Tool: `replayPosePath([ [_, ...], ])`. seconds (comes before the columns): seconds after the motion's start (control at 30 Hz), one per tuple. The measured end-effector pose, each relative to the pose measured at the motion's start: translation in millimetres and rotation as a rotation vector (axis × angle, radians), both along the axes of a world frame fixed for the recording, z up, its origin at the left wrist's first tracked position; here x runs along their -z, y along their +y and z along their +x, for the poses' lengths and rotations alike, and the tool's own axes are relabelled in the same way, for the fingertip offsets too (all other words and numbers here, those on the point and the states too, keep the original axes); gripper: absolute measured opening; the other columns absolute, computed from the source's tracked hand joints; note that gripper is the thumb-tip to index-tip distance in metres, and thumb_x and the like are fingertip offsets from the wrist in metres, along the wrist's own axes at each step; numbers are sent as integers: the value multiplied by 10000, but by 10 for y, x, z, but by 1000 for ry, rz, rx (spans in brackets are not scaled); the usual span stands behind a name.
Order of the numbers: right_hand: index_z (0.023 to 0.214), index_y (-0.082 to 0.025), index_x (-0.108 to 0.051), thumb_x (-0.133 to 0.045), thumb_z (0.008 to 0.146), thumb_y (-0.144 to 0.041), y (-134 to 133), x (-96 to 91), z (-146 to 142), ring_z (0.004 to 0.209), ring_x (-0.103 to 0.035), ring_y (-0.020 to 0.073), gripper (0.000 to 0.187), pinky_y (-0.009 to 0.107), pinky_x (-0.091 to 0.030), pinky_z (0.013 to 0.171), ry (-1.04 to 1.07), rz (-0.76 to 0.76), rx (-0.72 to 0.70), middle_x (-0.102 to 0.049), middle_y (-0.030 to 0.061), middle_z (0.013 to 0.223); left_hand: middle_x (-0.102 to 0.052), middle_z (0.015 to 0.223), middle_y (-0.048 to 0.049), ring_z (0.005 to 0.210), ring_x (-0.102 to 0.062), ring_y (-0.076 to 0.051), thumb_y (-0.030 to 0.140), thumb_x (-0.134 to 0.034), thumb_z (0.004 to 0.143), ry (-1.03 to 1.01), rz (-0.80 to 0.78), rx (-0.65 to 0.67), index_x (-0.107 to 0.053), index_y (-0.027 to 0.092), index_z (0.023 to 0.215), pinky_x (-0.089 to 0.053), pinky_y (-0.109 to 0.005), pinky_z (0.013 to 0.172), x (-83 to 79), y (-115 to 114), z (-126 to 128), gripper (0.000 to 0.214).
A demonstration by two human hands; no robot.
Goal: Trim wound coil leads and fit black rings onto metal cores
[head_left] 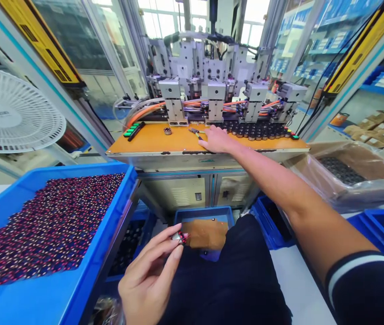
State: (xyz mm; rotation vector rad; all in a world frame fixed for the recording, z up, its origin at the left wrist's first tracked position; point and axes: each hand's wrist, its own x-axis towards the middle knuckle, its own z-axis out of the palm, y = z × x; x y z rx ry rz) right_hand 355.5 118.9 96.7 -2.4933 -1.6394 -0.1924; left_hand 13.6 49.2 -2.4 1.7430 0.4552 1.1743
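Observation:
My left hand is raised above my lap, its thumb and fingers pinching a small metal cylinder with red and dark bits at its end. Stretched far forward, my right hand is over the orange bench top, with thumb and fingers apart. Beside its fingertips lie pliers with yellowish handles; I see no firm grip on them. Just past this hand stand rows of black cylindrical parts. A single metal ring-like part sits on the bench to the left.
A machine with several metal stations rises behind the bench. At left, a blue tray holds many small red-and-dark parts, below a white fan. To the right is a plastic-lined box. A blue bin lies low ahead.

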Motion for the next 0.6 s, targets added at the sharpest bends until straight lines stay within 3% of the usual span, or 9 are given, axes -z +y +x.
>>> replayPosePath([
  [0.1,1166,-77,-608,-598,897,-389,-317,-84,-29,1057,-556,308,412,419,-444,938,4,-36,-111,-583,193,1158,-747,1160,-14,990,-725,-137,44,-685,822,25,3,-20,-733,229,969,-598,-194,863,15,18,-5,242],
  [0.2,1177,-81,-601,-703,776,-214,-748,-60,-110,1058,-529,300,434,403,-439,946,7,-44,-194,-558,167,1130,-748,1156,-16,954,-729,-128,51,-695,818,30,-5,-38,-733,223,959,-599,-177,828,8,8,-2,226],
  [0.33,1322,-60,-488,-640,705,-50,-1428,318,-425,1040,-519,259,636,386,-454,935,82,-7,-245,-496,159,1150,-752,1131,-18,981,-726,-148,24,-692,810,23,0,-52,-736,222,950,-610,-215,837,-17,-56,55,247],
  [0.37,1312,-81,-493,-628,701,-48,-1609,459,-545,968,-538,216,626,345,-473,888,166,2,-276,-503,124,1106,-752,1128,-18,990,-725,-154,14,-689,807,25,13,-46,-737,223,949,-614,-226,839,-25,-76,78,257],
  [0.5,1149,-163,-575,-559,734,-51,-2281,963,-1080,813,-530,125,430,258,-455,745,979,170,-383,-517,27,943,-754,1129,-17,985,-728,-155,-6,-689,797,24,64,9,-742,226,968,-621,-252,859,-59,-144,189,293],
  [0.6,1247,-188,-510,-579,779,-79,-2610,1119,-1401,782,-519,89,486,250,-451,745,1487,215,-370,-529,22,967,-758,1127,-16,982,-729,-155,-15,-696,786,42,100,40,-743,226,976,-620,-263,871,-75,-184,265,311],
])
